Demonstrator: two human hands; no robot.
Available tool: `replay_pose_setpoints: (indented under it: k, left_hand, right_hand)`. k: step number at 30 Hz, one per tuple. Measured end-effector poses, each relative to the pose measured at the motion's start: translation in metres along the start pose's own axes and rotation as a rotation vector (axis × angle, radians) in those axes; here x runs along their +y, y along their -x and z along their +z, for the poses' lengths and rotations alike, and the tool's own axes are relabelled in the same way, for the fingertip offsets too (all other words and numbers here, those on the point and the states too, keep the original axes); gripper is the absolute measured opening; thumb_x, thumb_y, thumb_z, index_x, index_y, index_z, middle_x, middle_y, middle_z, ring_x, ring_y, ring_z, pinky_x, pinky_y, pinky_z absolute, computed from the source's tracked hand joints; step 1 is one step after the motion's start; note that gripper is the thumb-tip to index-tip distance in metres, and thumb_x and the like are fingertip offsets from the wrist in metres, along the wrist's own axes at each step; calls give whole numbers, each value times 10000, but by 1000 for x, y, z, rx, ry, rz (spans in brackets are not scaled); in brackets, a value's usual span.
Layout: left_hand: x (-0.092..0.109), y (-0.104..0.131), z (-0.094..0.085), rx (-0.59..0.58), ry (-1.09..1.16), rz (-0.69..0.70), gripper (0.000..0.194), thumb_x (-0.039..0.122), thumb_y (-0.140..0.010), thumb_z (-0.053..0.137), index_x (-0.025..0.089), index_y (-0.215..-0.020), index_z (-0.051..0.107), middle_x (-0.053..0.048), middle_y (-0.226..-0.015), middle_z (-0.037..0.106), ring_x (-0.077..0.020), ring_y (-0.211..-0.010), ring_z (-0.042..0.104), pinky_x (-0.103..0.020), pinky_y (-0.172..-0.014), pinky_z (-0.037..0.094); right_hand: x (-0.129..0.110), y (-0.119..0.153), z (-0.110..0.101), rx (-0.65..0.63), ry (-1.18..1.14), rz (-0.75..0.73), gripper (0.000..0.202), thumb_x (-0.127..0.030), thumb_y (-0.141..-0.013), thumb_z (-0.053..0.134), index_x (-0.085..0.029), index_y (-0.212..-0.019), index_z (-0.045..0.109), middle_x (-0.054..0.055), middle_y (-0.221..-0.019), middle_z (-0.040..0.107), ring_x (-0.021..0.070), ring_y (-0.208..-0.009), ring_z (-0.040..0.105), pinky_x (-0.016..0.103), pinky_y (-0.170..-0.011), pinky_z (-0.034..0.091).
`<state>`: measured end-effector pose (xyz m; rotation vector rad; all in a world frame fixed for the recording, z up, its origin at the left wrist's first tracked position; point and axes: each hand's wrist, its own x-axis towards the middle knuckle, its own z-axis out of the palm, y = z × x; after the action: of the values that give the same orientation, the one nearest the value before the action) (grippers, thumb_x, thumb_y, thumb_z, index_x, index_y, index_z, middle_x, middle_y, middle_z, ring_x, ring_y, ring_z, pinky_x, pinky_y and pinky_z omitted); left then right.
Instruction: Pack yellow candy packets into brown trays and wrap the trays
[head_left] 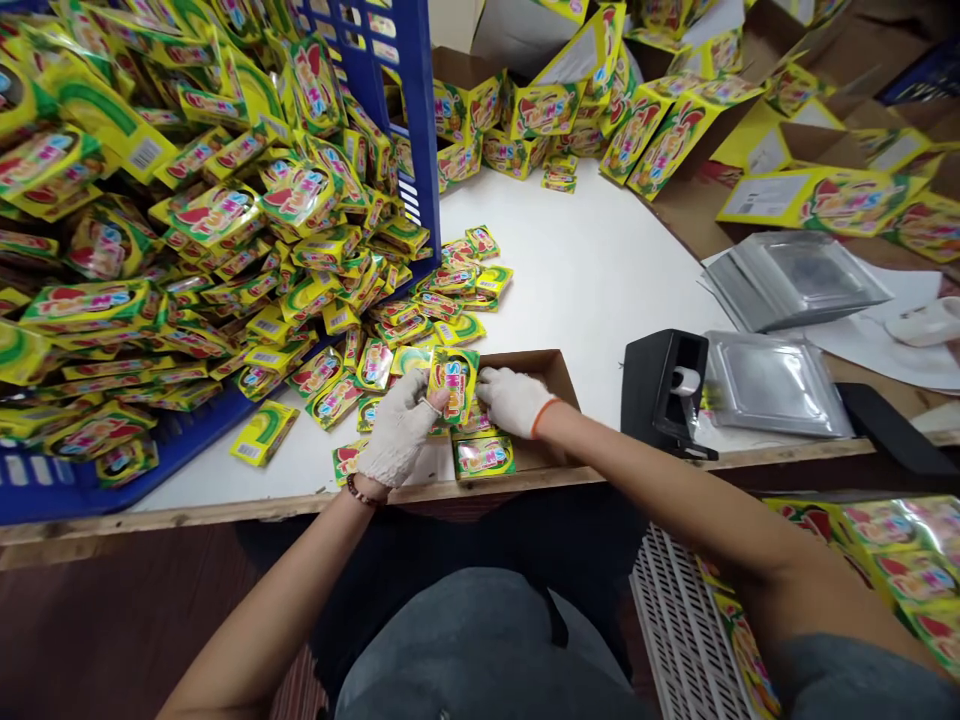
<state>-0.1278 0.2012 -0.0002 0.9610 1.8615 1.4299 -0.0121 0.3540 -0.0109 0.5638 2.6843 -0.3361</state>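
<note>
My left hand (396, 428), in a white knit glove, grips a small yellow-and-green candy box (453, 386) with its printed face up, above an open brown carton (556, 376). My right hand (516, 400), gloved too with an orange cuff, reaches over that carton. Its fingers are curled at the right edge of the held box, and what they pinch is hidden. Inside the carton's left end lie more candy boxes (484, 456). Loose candy boxes (334, 400) are scattered on the white tabletop (570, 260) to the left of my hands.
A blue plastic crate (417, 120) on its side spills a large heap of candy boxes (217, 220). To the right stand a black tape dispenser (660, 390) and stacked clear plastic trays (802, 280). Yellow display cartons (675, 130) line the back. A white crate (679, 620) sits below the table edge.
</note>
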Motion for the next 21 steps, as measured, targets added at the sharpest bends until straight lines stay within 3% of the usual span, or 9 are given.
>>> replay_pose_setpoints:
  k: [3, 5, 6, 8, 12, 15, 17, 19, 21]
  left_hand:
    - [12, 0, -1, -19, -399, 121, 214, 372, -864, 582, 201, -750, 523, 29, -690, 498, -136, -664, 448, -269, -628, 365]
    - [19, 1, 5, -84, -607, 211, 200, 333, -868, 590, 199, -731, 535, 23, -683, 513, -137, -649, 448, -277, -618, 343]
    - [22, 2, 11, -125, -663, 253, 183, 320, -881, 581, 198, -747, 561, 13, -701, 544, -142, -657, 471, -281, -624, 352]
    - [25, 6, 24, -188, -714, 319, 164, 293, -903, 560, 193, -783, 612, -12, -738, 601, -155, -685, 525, -288, -646, 389]
    - [17, 16, 32, -204, -655, 372, 135, 284, -917, 569, 195, -925, 669, -27, -802, 663, -166, -731, 598, -286, -685, 457]
    - [-2, 17, 7, -52, -695, 359, 210, 304, -944, 513, 196, -1050, 659, -57, -938, 688, -198, -858, 634, -316, -769, 496]
    - [-16, 14, -15, -15, -846, 304, 203, 261, -919, 501, 185, -1011, 665, -90, -990, 686, -238, -932, 635, -356, -815, 501]
    - [-29, 11, -29, -108, -1012, 267, 181, 218, -849, 547, 185, -976, 671, -116, -1049, 681, -278, -1002, 627, -393, -857, 497]
    - [-38, 9, -32, -233, -1132, 285, 262, 221, -787, 610, 192, -1040, 668, -134, -1175, 658, -319, -1114, 594, -435, -918, 478]
  right_hand:
    - [17, 13, -28, 259, -248, -159, 310, -183, -961, 437, -168, -1170, 665, 108, -1170, 657, 228, -1048, 607, 340, -902, 483]
    - [18, 29, -44, 470, -285, -342, 312, -184, -964, 442, -155, -1225, 612, 114, -1191, 639, 222, -1082, 581, 357, -929, 463]
    - [15, 38, -50, 501, -244, -425, 300, -190, -954, 473, -153, -1222, 604, 120, -1185, 635, 227, -1075, 577, 366, -917, 460]
    - [6, 53, -59, 401, -84, -474, 262, -197, -924, 534, -150, -1166, 624, 125, -1106, 656, 241, -999, 594, 368, -850, 457]
    - [1, 69, -64, 20, 181, -259, 264, -203, -934, 514, -166, -1152, 659, 133, -1024, 692, 243, -896, 644, 332, -752, 435]
    - [17, 65, -58, -229, 216, -135, 313, -155, -908, 519, -198, -1157, 703, 133, -1092, 708, 248, -931, 675, 324, -753, 454]
    - [27, 56, -49, -359, 227, -103, 329, -107, -874, 539, -192, -1121, 739, 138, -1101, 726, 258, -959, 691, 328, -765, 477]
    - [29, 45, -37, -444, 214, -81, 305, -90, -830, 600, -178, -1066, 771, 147, -1076, 745, 273, -967, 708, 336, -780, 502]
    - [24, 36, -26, -504, 179, -65, 301, -90, -763, 687, -175, -1033, 788, 152, -1076, 752, 289, -975, 719, 343, -797, 523]
